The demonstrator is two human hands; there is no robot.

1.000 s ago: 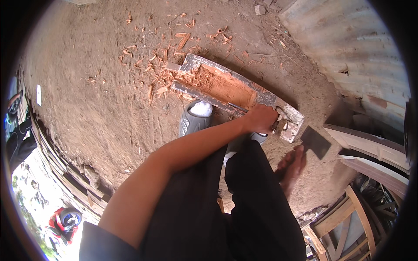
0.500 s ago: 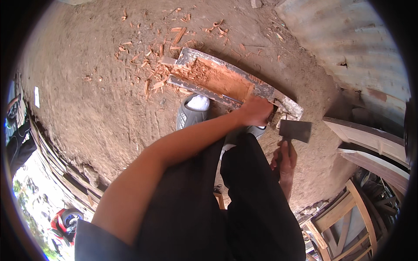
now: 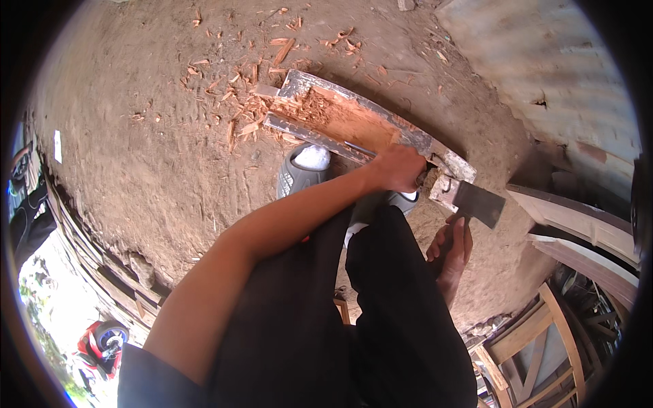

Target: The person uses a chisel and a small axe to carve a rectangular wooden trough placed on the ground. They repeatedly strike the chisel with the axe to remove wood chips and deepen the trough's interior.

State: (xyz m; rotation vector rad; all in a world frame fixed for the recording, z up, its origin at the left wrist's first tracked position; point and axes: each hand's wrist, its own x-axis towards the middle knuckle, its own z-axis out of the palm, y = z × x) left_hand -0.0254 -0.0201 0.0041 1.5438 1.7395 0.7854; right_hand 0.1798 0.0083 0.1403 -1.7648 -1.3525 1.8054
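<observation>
A long, weathered wooden piece [image 3: 445, 153] with chipped paint lies on the ground in front of my feet. Fresh orange-brown wood [image 3: 360, 126] shows in its hollowed middle, with chips piled toward the left end. My left hand [image 3: 398, 168] is closed around a chisel, whose thin metal blade [image 3: 359, 148] points left into the hollow. The chisel's handle is mostly covered by my fingers. At the right end of the wood, my right hand [image 3: 454, 253] grips a mallet-like tool [image 3: 479, 204] with a dark, flat rectangular head, held apart from the chisel.
Wood chips [image 3: 238, 95] litter the dirt floor beyond the left end. My grey shoe [image 3: 299, 173] stands against the wood's near side. A corrugated metal sheet [image 3: 551, 75] leans at the upper right, above stacked boards [image 3: 578, 217] and a wooden frame [image 3: 530, 340].
My right hand and the mallet-like tool have moved a little to the right, with the head now tilted. My left hand keeps its hold on the chisel in nearly the same place.
</observation>
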